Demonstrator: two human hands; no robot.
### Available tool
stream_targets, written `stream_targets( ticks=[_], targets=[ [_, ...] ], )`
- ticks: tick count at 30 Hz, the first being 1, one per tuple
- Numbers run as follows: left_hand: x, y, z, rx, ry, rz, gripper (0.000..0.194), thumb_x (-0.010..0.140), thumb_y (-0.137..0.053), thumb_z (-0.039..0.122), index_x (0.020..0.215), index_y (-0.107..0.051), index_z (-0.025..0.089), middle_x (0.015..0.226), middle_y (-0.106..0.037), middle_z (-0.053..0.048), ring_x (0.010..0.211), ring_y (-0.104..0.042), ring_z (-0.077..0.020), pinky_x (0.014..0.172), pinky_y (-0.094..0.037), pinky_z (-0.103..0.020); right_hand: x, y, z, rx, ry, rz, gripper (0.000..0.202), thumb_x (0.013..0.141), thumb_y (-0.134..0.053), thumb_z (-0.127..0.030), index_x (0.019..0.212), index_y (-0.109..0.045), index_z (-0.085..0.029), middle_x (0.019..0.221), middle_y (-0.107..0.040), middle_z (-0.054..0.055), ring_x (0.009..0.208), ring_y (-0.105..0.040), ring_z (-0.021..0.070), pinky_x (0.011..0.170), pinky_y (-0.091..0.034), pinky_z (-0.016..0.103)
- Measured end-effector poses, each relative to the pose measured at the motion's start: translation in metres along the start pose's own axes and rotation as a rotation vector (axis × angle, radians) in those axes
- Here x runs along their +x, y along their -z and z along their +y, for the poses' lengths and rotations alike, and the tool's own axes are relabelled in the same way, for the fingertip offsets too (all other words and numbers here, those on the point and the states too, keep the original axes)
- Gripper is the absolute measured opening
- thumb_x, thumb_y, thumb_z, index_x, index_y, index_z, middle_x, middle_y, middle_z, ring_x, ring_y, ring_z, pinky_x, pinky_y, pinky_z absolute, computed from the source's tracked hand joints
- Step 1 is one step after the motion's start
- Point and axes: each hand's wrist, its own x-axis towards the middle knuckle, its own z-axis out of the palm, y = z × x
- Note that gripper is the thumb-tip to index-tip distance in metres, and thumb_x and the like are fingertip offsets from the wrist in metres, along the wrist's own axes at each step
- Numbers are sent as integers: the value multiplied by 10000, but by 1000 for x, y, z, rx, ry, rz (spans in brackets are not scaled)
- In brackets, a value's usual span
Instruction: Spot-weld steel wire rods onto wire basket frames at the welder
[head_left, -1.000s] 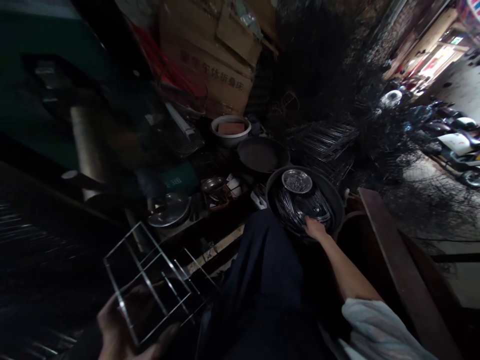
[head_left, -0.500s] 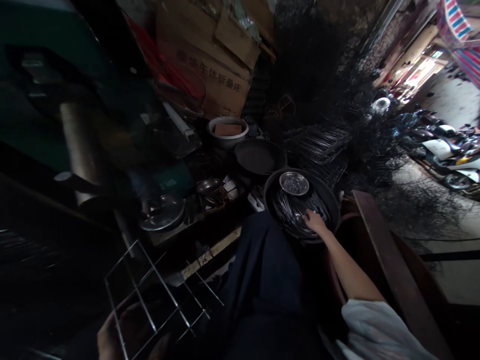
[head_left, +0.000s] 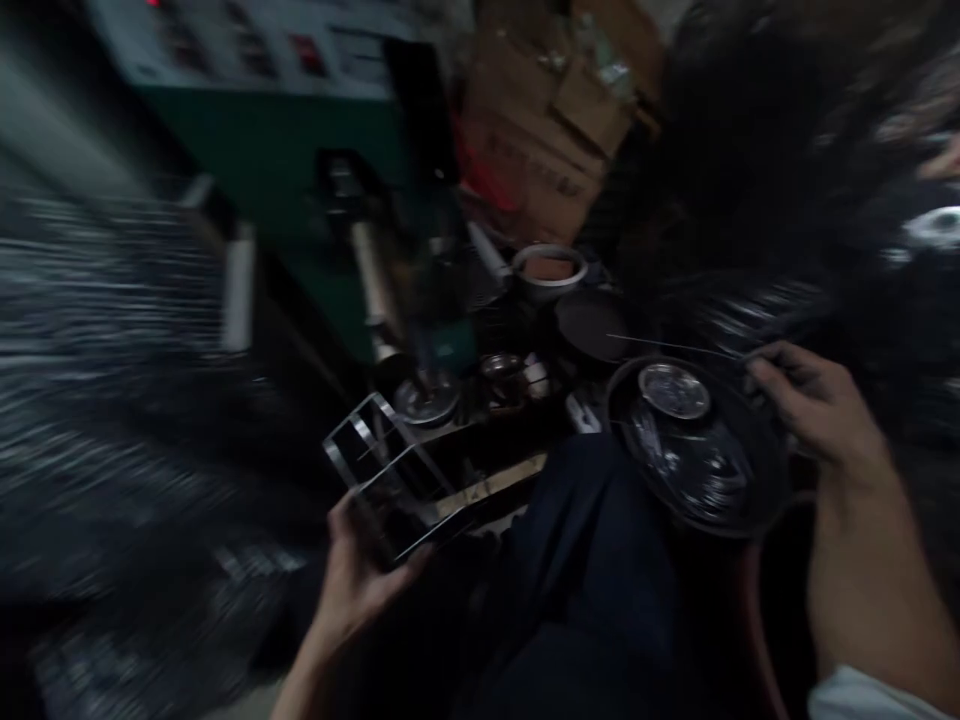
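Observation:
My left hand (head_left: 364,575) is closed around the lower end of a wire frame (head_left: 365,431) made of thin metal rods. Between the fingertips of my right hand (head_left: 829,400) is a thin metal wire (head_left: 679,346), which points left above a dark round basin (head_left: 772,490). Shiny short wires (head_left: 701,475) lie in that basin. A small metal bowl (head_left: 675,392) sits among them, its contents too blurred to name. Left of the basin, beyond the wire frame, a round metal plate (head_left: 429,402) lies at the foot of a green machine (head_left: 262,150).
Behind the work area stand a pale bowl (head_left: 544,290) holding a reddish block (head_left: 549,268), a dark pan (head_left: 596,328) and a cardboard box (head_left: 529,160). Stacked metal wirework (head_left: 112,300) blurs along the left. My knee (head_left: 592,530) is beside the basin.
My right hand has risen out of the basin with a wire in its fingers. My left hand has raised the wire frame towards the machine. The view has swung left.

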Motion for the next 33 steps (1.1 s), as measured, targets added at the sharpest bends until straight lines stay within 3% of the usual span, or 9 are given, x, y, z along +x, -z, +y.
stream_targets(
  ticks=[3,6,10,13,17,25,33],
  targets=[
    [10,-1,7,-72,-109,1,942,667,-813,384,1400,-230,284,1305,-507,-113,1241,-602,-326,1089,-509,-576,18,-56,-31,191,56,-154,482,822,-735,-665,937,-715,-198,795,-666,36,695,-586,172,665,-444,294],
    [16,4,8,-45,-126,-23,957,676,-814,314,1432,-229,285,1328,-486,-117,1266,-586,-319,1111,-489,-571,31,-129,-48,264,112,-217,499,820,-733,-669,759,-661,-179,692,-578,2,667,-518,150,644,-392,280],
    [13,13,10,-42,-135,-42,985,672,-823,274,1446,-215,292,1359,-468,-122,1294,-572,-329,1132,-470,-588,30,-212,-56,405,123,-354,581,808,-741,-653,588,-466,-191,592,-346,-52,578,-327,102,564,-276,261],
    [11,20,11,-73,-160,-36,991,679,-827,290,1454,-209,299,1380,-455,-118,1323,-542,-322,1169,-447,-578,22,-252,-55,489,124,-436,613,779,-748,-667,562,-423,-196,584,-307,-58,576,-293,99,565,-257,260],
    [12,27,11,-118,-187,-41,995,673,-825,289,1462,-218,302,1357,-476,-108,1314,-534,-316,1175,-452,-565,15,-276,-57,540,146,-531,590,797,-747,-628,567,-420,-194,589,-311,-58,581,-301,98,575,-255,261],
    [22,27,4,-146,-192,-86,1022,659,-826,206,1478,-221,295,1376,-449,-120,1321,-524,-330,1166,-443,-592,17,-273,-73,599,142,-578,574,809,-760,-586,564,-416,-196,593,-304,-47,588,-279,102,571,-254,272],
    [38,18,-10,-62,-188,-101,1105,636,-839,176,1507,-174,324,1444,-403,-141,1302,-562,-368,1110,-491,-614,26,-305,-59,602,174,-608,548,790,-783,-569,576,-444,-195,607,-340,-37,606,-326,117,584,-263,284]
  ],
)
